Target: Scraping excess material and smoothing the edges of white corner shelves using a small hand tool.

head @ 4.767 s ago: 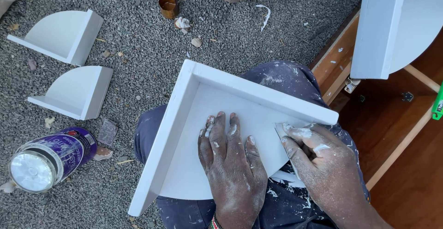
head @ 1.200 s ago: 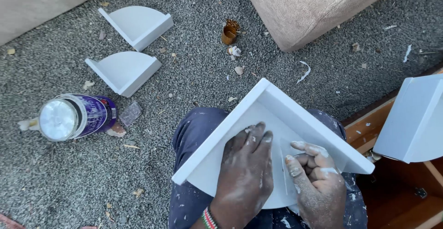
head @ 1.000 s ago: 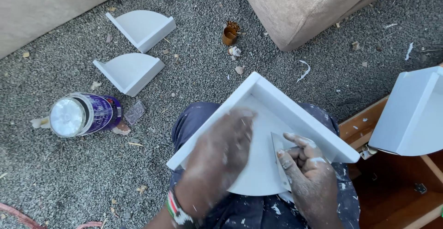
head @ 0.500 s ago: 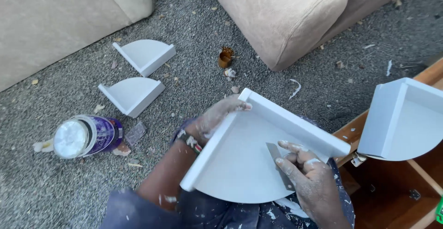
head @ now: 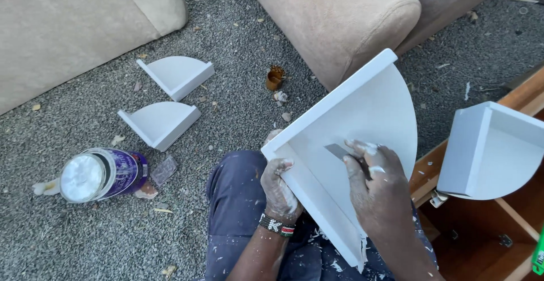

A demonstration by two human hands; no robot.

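White filler coats most of the corner shelf (head: 362,128) propped on the lap; the face looks smooth, so I judge the work well along, with edges perhaps left. Left hand (head: 280,187) clamps its lower rim, right hand (head: 374,184) presses a grey scraper (head: 340,151) onto the face.

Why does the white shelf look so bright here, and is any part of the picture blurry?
Head view: daylight falls evenly on the white quarter-round corner shelf, so its painted face looks bright without harsh glare; the tin lid of the purple-labelled jar shines palely; shadows on the grey gravelly ground are soft; left hand and right hand look sharp, with no obvious motion blur.
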